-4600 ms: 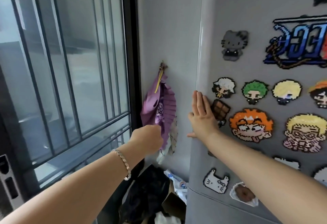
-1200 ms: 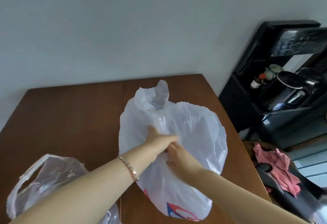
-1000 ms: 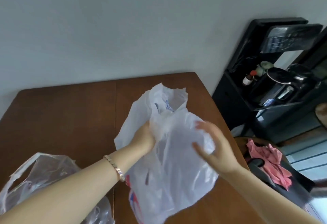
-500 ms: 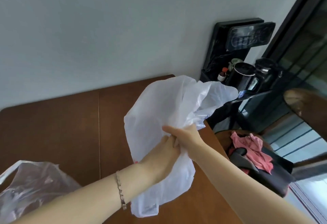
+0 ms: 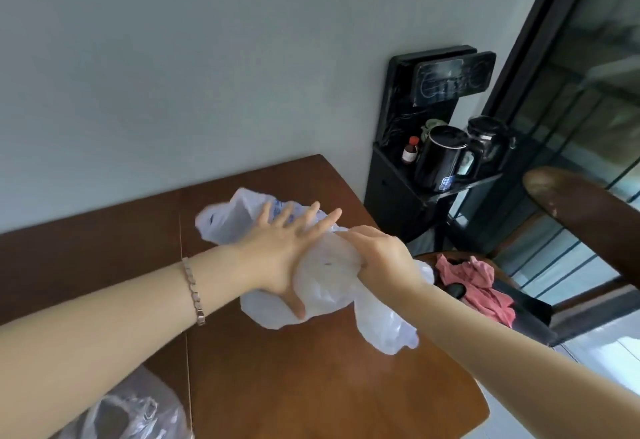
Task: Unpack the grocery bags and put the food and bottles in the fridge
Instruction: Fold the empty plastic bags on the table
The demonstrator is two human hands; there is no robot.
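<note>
A crumpled white plastic grocery bag (image 5: 325, 282) lies on the brown wooden table (image 5: 311, 386). My left hand (image 5: 280, 251) presses flat on it with fingers spread, the thumb under the bag's bulge. My right hand (image 5: 377, 255) is closed around a bunched part of the same bag at its right side. One handle loop of the bag sticks out beyond my left fingers. A second, clear plastic bag (image 5: 131, 411) sits at the table's near left edge. What either bag holds is hidden.
A black stand (image 5: 415, 120) with a black kettle (image 5: 443, 158), a glass pot and a small brown bottle (image 5: 410, 149) stands right of the table against the wall. A pink cloth (image 5: 474, 282) lies on a dark chair. A barred window is at the far right.
The white bag was held up in the air by both hands; now it is down on the table, with my left hand flattened on it and my right hand gripping its side.
</note>
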